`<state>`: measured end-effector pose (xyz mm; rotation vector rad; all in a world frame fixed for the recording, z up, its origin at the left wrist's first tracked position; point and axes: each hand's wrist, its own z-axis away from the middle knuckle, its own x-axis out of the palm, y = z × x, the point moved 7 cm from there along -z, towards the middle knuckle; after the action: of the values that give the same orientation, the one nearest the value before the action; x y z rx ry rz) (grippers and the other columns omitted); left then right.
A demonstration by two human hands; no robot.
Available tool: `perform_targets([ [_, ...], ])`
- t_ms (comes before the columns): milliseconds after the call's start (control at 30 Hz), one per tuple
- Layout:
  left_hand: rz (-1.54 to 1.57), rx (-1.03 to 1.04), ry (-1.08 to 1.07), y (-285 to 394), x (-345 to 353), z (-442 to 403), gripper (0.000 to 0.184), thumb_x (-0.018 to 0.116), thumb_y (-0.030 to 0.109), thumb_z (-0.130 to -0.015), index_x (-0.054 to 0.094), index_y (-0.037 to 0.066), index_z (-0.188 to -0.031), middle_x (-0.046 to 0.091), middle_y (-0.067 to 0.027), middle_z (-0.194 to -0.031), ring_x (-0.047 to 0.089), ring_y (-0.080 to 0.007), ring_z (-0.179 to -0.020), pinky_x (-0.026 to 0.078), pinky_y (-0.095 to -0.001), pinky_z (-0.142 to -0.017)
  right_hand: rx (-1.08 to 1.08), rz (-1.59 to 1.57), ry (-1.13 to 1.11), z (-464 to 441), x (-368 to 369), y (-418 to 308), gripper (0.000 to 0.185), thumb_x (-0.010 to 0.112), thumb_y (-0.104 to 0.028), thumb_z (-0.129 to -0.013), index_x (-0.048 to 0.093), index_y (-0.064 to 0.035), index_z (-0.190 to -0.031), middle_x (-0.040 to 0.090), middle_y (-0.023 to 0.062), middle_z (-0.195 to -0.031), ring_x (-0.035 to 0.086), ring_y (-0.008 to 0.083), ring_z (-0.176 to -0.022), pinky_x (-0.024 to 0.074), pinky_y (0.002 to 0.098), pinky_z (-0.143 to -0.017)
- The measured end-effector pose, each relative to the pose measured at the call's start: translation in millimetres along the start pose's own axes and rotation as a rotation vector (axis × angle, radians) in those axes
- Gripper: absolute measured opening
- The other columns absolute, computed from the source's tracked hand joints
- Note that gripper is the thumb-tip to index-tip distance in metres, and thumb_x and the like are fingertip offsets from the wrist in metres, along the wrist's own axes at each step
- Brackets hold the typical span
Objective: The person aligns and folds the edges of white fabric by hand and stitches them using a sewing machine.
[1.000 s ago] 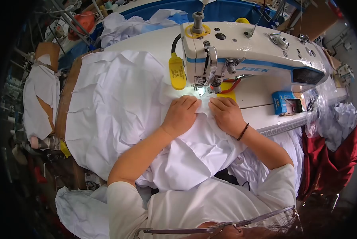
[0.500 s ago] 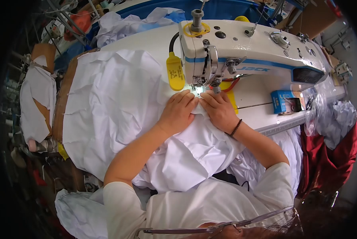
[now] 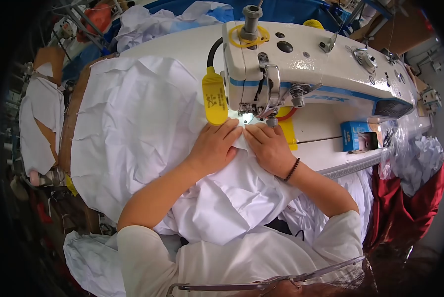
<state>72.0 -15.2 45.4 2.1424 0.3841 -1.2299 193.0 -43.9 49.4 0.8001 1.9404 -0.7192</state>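
and here i am, both hands up at the needle end of the machine [image 3: 306, 57], with the white cloth [image 3: 137, 109] spread wide across the table [image 3: 182, 43], creased on the left and bunched in folds down towards my shirt [image 3: 222, 260]. my left hand [image 3: 214, 146] is palm down on the cloth, fingers close together and nearly straight, thumb out to the side. my right hand [image 3: 269, 148] sits just right of it, fingers a little bent on the cloth; whether either hand pinches a fold, i cannot tell. fingertips almost meet, right below the bright light [image 3: 247, 119] under the head! a beaded bracelet [image 3: 292, 170] circles my right wrist. the yellow tag [image 3: 215, 99] hangs just past my left fingers. over on the right, a blue box [image 3: 353, 136] sits on the table, clear plastic [image 3: 391, 148] beside it, and red cloth [image 3: 405, 203] drapes below. far left, pale cloth [image 3: 155, 22] lies heaped.
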Motion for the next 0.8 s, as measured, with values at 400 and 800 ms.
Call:
perform_targets([
  [400,-0.004,0.009,-0.015,0.4,-0.6,0.0,0.054,0.068,0.009,-0.066,0.056,0.005,-0.119,0.055,-0.0104,-0.119,0.049,-0.0297,-0.115,0.040,-0.0418,-0.098,0.024,0.043,-0.033,4.7,5.3,0.8,0.041,0.055,-0.014,-0.077,0.059,-0.0015,-0.116,0.057,0.0053,-0.112,0.055,0.0197,-0.094,0.0344,0.0442,-0.097],
  [800,0.022,0.016,-0.024,-2.7,-0.9,-3.1,0.056,0.069,0.009,-0.063,0.056,0.005,-0.118,0.055,-0.0099,-0.117,0.048,-0.0302,-0.113,0.041,-0.0416,-0.097,0.024,0.073,-0.010,3.0,4.5,1.4,0.040,0.055,-0.014,-0.077,0.059,-0.0024,-0.114,0.057,0.0048,-0.112,0.056,0.0199,-0.091,0.0325,0.0461,-0.098],
])
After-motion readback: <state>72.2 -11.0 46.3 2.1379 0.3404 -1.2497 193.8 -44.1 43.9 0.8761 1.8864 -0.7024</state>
